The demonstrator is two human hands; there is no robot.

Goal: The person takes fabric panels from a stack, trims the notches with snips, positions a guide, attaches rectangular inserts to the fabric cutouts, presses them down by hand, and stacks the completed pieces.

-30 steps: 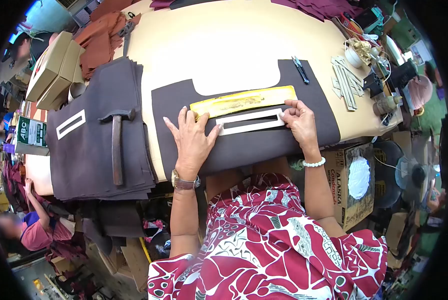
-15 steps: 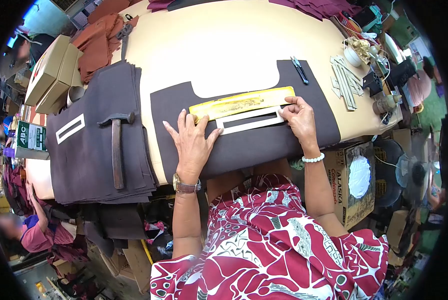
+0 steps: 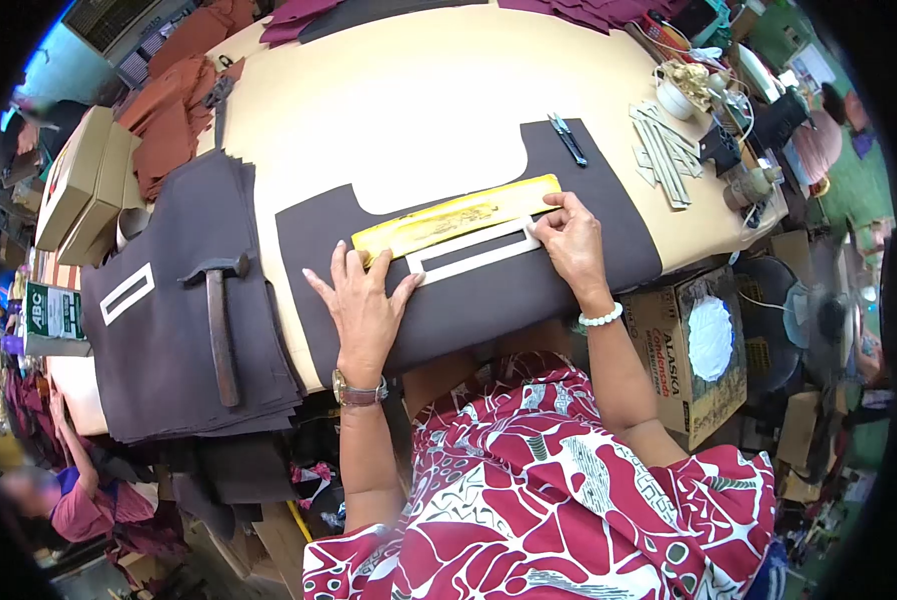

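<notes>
A dark cut piece [image 3: 449, 310] lies flat on the table. Across it rests a yellow strip [image 3: 459, 217], and just below that a white rectangular frame [image 3: 477, 266]. My left hand [image 3: 365, 305] has its fingers spread, fingertips at the yellow strip's left end and thumb at the frame's left end. My right hand [image 3: 572, 245] pinches the frame's right end between thumb and fingers, close to the yellow strip's right end. Small blue snips [image 3: 569, 142] lie on the dark piece's upper right part.
A hammer [image 3: 221, 330] and another white frame [image 3: 127, 295] lie on stacked dark pieces [image 3: 179, 380] at left. Pale strips [image 3: 664, 155] and a cup [image 3: 676, 98] stand at right. Boxes [image 3: 74, 190] and a co-worker [image 3: 99, 500] are at the left.
The camera view has shifted and tilted slightly, so the table's contents appear further left. Both hands keep about the same places on the frame and strip. The frame now lies flatter on the dark piece.
</notes>
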